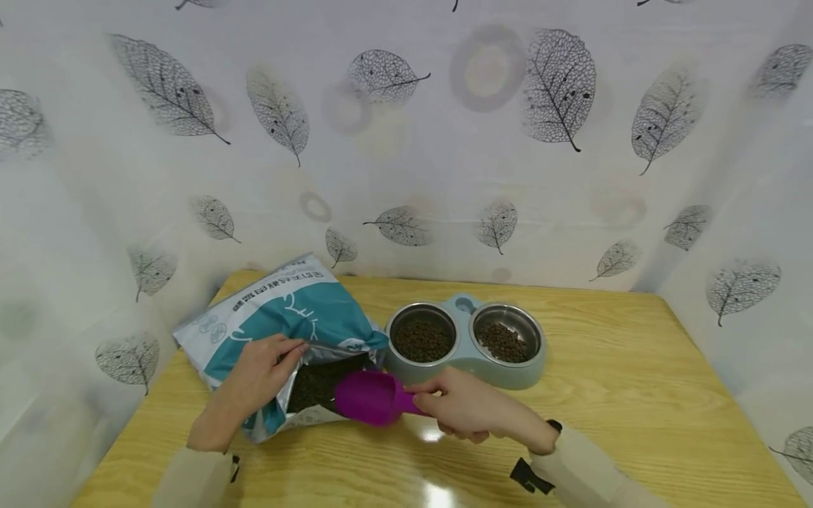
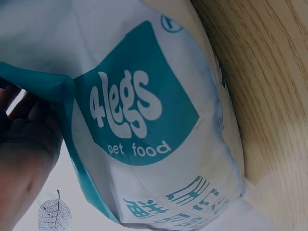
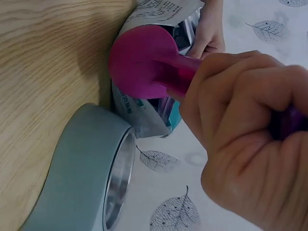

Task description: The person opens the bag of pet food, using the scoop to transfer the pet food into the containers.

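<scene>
We count one surface. Near its left edge we have one bag; closer to its back edge we find one feeder with two steel bowls, and two portions of kibble, one per bowl. We see one scoop, one left hand and one right hand, with two sleeves. Beyond the back edge we tally over a dozen leaf prints.

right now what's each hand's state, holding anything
Left hand: closed, holding the open pet food bag.
Right hand: closed, holding the purple scoop.
</scene>
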Tool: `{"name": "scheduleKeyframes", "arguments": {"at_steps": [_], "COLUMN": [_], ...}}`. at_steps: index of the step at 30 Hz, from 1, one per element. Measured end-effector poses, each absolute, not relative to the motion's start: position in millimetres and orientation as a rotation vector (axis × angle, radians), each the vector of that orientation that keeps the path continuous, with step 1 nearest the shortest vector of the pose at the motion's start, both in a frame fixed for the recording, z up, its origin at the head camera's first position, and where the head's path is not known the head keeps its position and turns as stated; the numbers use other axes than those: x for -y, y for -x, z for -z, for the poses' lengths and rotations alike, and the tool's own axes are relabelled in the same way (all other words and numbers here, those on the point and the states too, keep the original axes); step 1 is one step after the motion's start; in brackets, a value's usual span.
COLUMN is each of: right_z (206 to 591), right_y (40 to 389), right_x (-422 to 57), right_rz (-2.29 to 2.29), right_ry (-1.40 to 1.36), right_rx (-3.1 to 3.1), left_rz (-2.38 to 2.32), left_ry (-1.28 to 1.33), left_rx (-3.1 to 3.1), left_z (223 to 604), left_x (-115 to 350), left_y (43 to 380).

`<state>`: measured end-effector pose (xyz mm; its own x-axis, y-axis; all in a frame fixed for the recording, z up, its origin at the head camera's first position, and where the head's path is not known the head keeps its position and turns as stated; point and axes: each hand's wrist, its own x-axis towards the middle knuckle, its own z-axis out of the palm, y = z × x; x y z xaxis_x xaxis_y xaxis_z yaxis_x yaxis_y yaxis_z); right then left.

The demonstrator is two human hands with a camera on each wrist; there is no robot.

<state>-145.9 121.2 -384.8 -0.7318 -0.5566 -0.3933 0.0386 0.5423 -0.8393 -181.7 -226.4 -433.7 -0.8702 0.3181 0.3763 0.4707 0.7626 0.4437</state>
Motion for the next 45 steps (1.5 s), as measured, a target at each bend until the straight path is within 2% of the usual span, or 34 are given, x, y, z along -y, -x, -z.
{"name": "scheduleKeyframes", "arguments": {"at_steps": [11, 30, 45], "right_z": [406.3, 450.4, 449.9], "right_y": [160.3, 140.0, 129.2], "right_x": [-106.6, -144.4, -176.6], "right_rz": [1.420, 1.541, 1.680], "right_ry": [0.266, 0.344, 0.366], "right_rx": [-1.813, -1.931, -1.755], "left_rz": [0.767, 0.757, 0.776], "left_ry": [0.611, 0.601, 0.593], "left_rx": [2.655, 2.681, 2.695], "left_z": [434.1, 433.0, 431.7], "left_x": [227.3, 224.7, 223.8], "left_y": [182.1, 183.1, 181.5]}}
